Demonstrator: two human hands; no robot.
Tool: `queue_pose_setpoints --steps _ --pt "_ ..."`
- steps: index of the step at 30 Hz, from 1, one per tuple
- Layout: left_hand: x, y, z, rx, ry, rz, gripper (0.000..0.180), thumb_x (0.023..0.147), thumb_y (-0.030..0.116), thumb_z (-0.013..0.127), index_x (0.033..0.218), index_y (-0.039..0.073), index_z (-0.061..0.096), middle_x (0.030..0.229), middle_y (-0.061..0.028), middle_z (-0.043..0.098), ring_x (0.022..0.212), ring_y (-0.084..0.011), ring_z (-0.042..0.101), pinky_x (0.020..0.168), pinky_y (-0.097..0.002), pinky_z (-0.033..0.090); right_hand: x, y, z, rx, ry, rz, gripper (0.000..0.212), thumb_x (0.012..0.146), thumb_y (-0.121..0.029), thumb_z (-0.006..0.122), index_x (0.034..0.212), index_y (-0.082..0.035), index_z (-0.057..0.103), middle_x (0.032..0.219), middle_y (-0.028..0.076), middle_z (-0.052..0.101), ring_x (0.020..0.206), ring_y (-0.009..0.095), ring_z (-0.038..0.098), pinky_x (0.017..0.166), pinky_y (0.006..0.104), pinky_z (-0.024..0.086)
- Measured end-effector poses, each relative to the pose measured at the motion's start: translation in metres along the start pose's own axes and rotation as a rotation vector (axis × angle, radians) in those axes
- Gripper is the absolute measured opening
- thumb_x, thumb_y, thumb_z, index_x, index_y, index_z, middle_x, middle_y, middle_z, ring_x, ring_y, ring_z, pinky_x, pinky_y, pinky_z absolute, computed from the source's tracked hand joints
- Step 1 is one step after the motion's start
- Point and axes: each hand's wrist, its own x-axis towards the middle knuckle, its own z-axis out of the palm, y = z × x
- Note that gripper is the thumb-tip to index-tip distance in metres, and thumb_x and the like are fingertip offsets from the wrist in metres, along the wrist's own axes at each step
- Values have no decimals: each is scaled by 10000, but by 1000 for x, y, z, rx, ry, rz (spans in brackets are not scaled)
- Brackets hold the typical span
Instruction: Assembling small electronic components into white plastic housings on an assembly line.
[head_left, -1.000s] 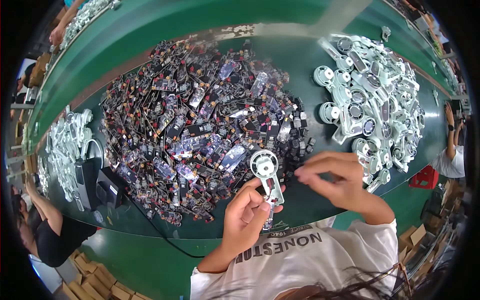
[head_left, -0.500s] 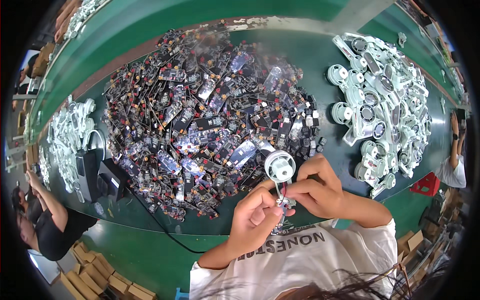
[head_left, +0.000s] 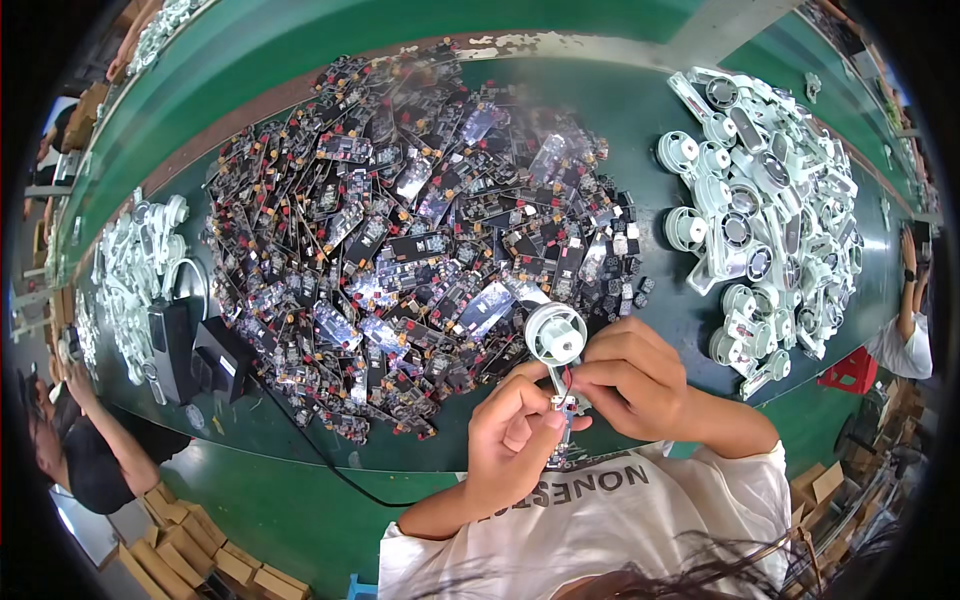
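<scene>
1. Your left hand (head_left: 515, 435) is curled, thumb & fingers pinching the lower stem of a small white fan part (head_left: 556, 345) — round head up top, narrow handle running down toward your chest.
2. Your right hand (head_left: 630, 375) is pressed in from the right, fingertips pinched on the same handle just below the round head. Both hands touch the part & each other.
3. The part sits above the near edge of the green desk (head_left: 620, 100), right in front of your white shirt, held off the surface.
4. Something small & dark shows at the handle between your fingers; looks like a little board, but too small to tell for sure.
5. Far side, centre: big heap of dark circuit boards (head_left: 400, 220), still large, spreading almost to your hands.
6. Far right: pile of white fan parts (head_left: 770, 200), many pcs. A smaller white pile (head_left: 130, 270) lies at left, w/ a black box (head_left: 190, 350) & cable near it.
7. Progress, as a judgement: you're mid-way on this one pc — it's picked up & being worked at the handle, not yet set down. Given the board heap's size, most of the batch looks left to do.
8. Other people sit at far left & right edges; their hands are well apart from yours.
</scene>
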Motion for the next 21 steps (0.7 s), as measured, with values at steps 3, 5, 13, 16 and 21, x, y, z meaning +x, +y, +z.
queue_pose_setpoints --steps 3,5,13,16,21 --pt "-2 0 2 60 24 15 125 911 -56 511 798 -46 459 1269 -194 455 995 -143 597 856 -360 582 2 0 0 38 -10 39 227 662 42 758 858 -1 651 819 89 584 667 230 560 556 313 453" --pt "-3 -3 0 67 14 27 122 904 -63 513 794 -48 463 1269 -191 449 1007 -144 593 857 -362 582 2 -3 -1 92 -26 88 230 661 42 758 862 -5 656 815 83 581 664 228 557 552 314 451" --pt "1 -1 3 -40 30 -33 148 914 -55 509 778 -44 451 1234 -163 460 1050 -150 571 866 -361 584 -1 -4 -6 72 -48 145 221 679 -1 762 888 -31 698 812 53 590 676 204 528 592 294 426" --pt "4 5 8 2 100 -45 160 922 -42 529 781 -38 453 1155 -125 502 991 -124 578 834 -318 580 3 -4 -12 211 -91 153 243 703 -28 759 943 -26 720 793 42 590 671 191 518 595 295 418" --pt "-2 -12 -5 138 39 87 118 927 -44 533 824 -26 480 1093 -89 491 921 -90 559 750 -235 520 5 -15 -9 137 -100 140 295 698 -53 785 982 -9 720 811 44 612 664 187 520 618 293 461"
